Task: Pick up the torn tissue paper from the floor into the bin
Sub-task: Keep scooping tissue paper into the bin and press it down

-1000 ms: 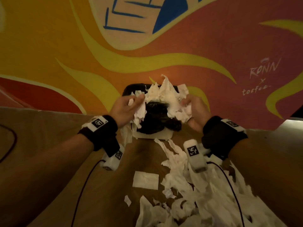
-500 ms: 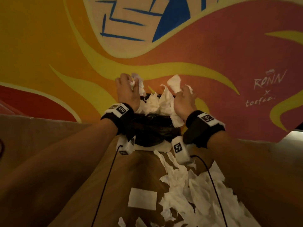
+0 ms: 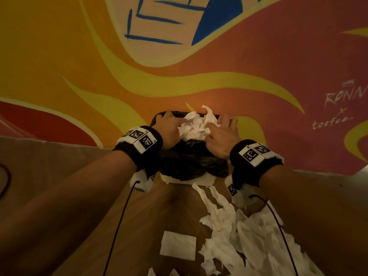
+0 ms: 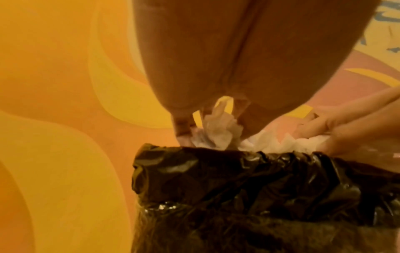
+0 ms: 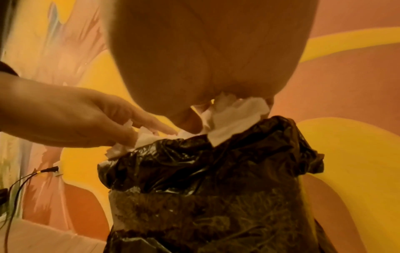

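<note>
A crumpled wad of white torn tissue paper (image 3: 194, 127) sits at the mouth of the bin (image 3: 189, 181), which is white and lined with a black bag (image 3: 191, 162). My left hand (image 3: 169, 126) grips the wad's left side, and my right hand (image 3: 221, 134) grips its right side. In the left wrist view the tissue (image 4: 218, 131) shows between the thumb and fingers just above the bag's rim (image 4: 238, 157). In the right wrist view more tissue (image 5: 233, 118) is bunched in the right hand over the bag (image 5: 205, 162). Many torn pieces (image 3: 229, 236) still lie on the floor.
The bin stands against a painted orange, yellow and red wall (image 3: 99, 66). A flat square tissue piece (image 3: 178, 247) lies on the wooden floor (image 3: 159, 212) left of the heap. Thin cables (image 3: 119, 226) hang from both wrists, and another cable (image 3: 6, 182) loops at far left.
Both hands rose above the bin carrying the tissue wad, then came down with it onto the bin's mouth. The wad is now bunched tighter between them.
</note>
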